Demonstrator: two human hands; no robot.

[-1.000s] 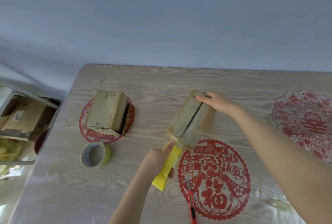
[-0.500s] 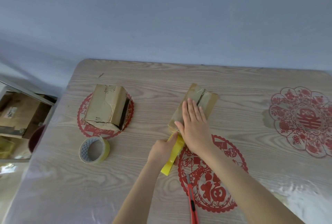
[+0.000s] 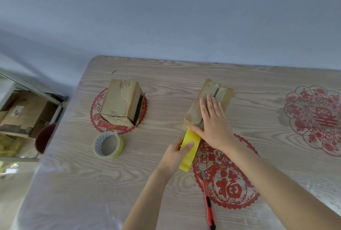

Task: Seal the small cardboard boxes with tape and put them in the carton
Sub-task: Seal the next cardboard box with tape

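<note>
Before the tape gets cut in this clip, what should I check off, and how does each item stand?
1. Box held down: ok, the right hand lies flat on the small box.
2. Tape roll under control: ok, the left hand grips the yellow tape roll at the box's near edge.
3. Cutter at hand: ok, the utility knife lies untouched on the table.
4. Seam fully covered: cannot tell, a dark slit shows at the far end.
5. Hand free for cutting: not ok, both are busy.
6. Second box sealed: not ok, its side gapes open.
</note>
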